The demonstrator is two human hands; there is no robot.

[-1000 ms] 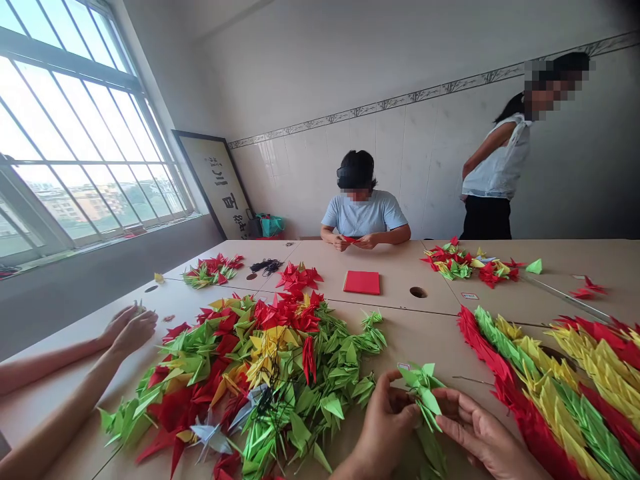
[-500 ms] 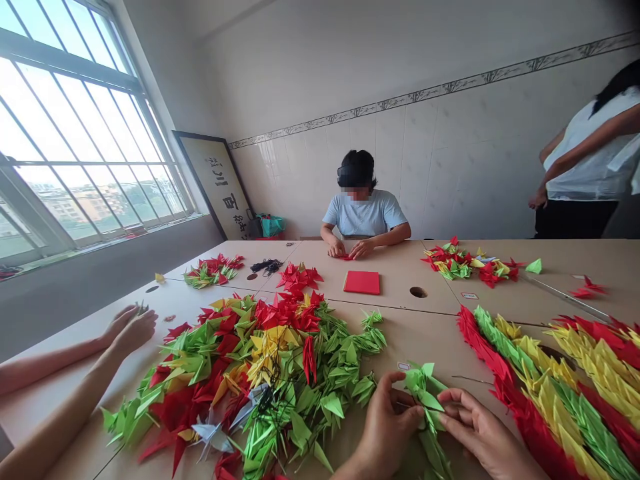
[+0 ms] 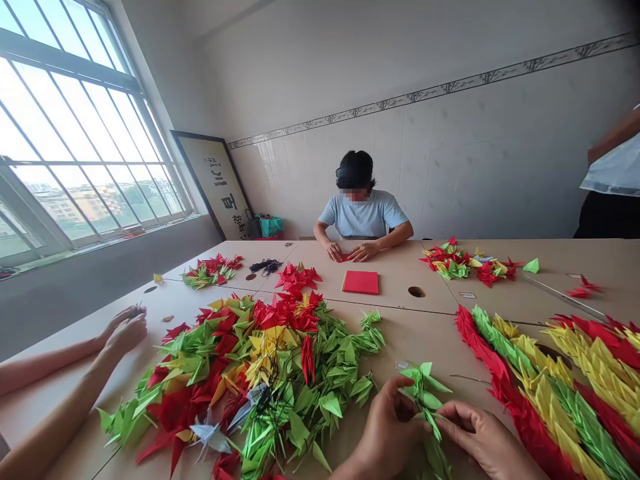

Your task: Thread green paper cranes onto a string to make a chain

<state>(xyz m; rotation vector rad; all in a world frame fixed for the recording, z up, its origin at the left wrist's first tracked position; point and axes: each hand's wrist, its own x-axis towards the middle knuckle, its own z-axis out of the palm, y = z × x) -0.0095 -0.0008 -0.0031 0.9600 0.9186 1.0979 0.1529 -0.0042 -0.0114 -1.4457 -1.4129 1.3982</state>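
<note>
Green folded-paper cranes, joined in a short strand, lie at the lower right of the head view between my two hands. My left hand is closed on the strand from the left, its thumb and fingers around the paper. From the right, my right hand pinches at the strand's edge; the exact bit between its fingertips is too small to make out. To the left spreads a large pile of green, red and yellow cranes, with dark thread on it.
Long crane strands lie at the right. A co-worker folds red paper across the table, near a red paper stack. Another person's hands are at the left. A metal rod lies at the back right.
My right hand has shifted slightly left, closer to my left hand, with its fingers drawn together. The standing person at the right has moved mostly out of view.
</note>
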